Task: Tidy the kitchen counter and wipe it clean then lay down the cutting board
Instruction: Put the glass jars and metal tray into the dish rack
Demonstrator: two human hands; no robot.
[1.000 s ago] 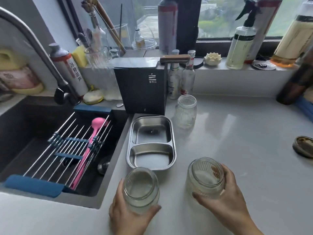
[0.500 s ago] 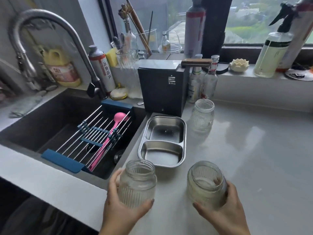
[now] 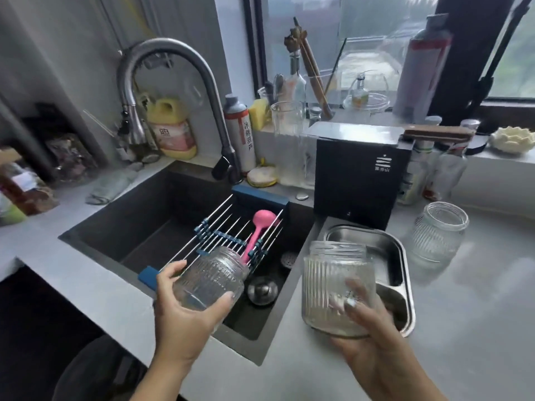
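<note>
Counter (image 3: 469, 319) fills the right and bottom of the frame, wrapping round the sink (image 3: 162, 218) at centre left. The left hand (image 3: 185, 316) curls fingers and thumb round a ribbed jar (image 3: 211, 276), tilted over the sink's near edge. The right hand (image 3: 373, 351) grips a second jar (image 3: 333, 287) from behind, upright at lower centre, hiding part of the steel tray (image 3: 386, 251). A third jar (image 3: 438, 233) stands on the counter at right. A pink spoon (image 3: 262, 224) lies on the sink rack.
</note>
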